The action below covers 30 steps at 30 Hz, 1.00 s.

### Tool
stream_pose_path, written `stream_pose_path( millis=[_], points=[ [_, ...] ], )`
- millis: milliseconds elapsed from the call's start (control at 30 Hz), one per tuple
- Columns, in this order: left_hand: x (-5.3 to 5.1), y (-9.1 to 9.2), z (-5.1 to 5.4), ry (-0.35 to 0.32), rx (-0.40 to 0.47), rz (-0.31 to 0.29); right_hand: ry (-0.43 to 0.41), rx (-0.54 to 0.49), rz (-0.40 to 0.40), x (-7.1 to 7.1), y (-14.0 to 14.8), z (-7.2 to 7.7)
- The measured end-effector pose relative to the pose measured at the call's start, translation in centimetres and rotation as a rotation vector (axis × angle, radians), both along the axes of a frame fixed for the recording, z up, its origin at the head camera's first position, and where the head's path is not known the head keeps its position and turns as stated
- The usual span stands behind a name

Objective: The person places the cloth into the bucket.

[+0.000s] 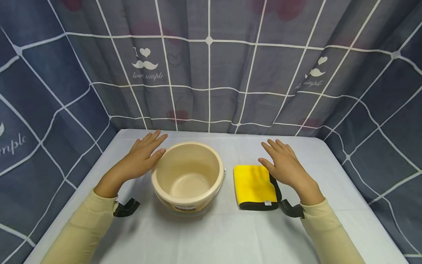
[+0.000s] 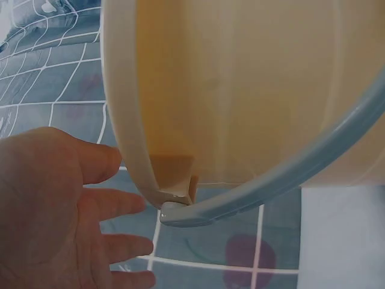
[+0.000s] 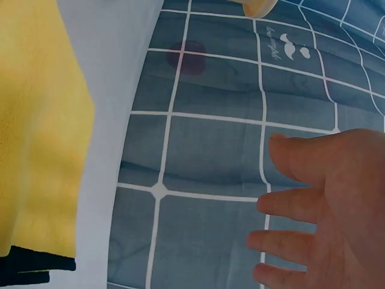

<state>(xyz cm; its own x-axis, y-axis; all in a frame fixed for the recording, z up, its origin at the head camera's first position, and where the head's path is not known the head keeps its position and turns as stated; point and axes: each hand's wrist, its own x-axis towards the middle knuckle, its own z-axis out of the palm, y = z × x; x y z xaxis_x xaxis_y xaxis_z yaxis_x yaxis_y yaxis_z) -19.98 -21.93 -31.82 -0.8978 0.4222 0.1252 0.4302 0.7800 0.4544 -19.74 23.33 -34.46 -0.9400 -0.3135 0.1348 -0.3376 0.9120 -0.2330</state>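
A cream plastic bucket [image 1: 188, 176] stands upright on the white table, nothing inside it. Its grey handle [image 2: 283, 174] hangs down along the outer side in the left wrist view. My left hand [image 1: 141, 154] is beside the bucket's left rim, fingers straight and spread, holding nothing; whether the thumb touches the rim I cannot tell. To the bucket's right lies a folded yellow cloth [image 1: 254, 185] with black edging and a small white tag. Above the cloth's right side hovers my right hand [image 1: 285, 163], fingers extended, with nothing in it.
The white table [image 1: 211, 242] carries both things. Grey-blue curtains [image 1: 227, 69] with white grid lines enclose the back and both sides. A black strap mount [image 1: 126, 208] sits at the left wrist, and another mount [image 1: 291, 209] at the right.
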Motion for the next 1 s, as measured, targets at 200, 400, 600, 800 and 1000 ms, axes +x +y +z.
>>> stream_pose_path(
  millis=[200, 400, 600, 800, 1000],
  points=[
    [0.0, 0.1, -0.1, 0.002, 0.011, -0.010, 0.008, -0.009, 0.002, 0.1, 0.2, -0.4],
    [-0.1, 0.4, -0.4, 0.006, 0.017, -0.017, 0.001, -0.009, 0.000, 0.4, 0.3, -0.7],
    [0.0, 0.5, -0.5, 0.005, 0.021, -0.020, -0.001, -0.018, -0.008, 0.8, 0.6, -0.8],
    [-0.1, 0.5, -0.5, 0.015, 0.024, -0.023, -0.012, -0.020, -0.015, 0.8, 0.9, -1.1],
    [-0.1, 0.5, -0.8, -0.002, 0.023, -0.024, -0.016, -0.016, -0.015, 0.8, 1.0, -1.9]
  ],
)
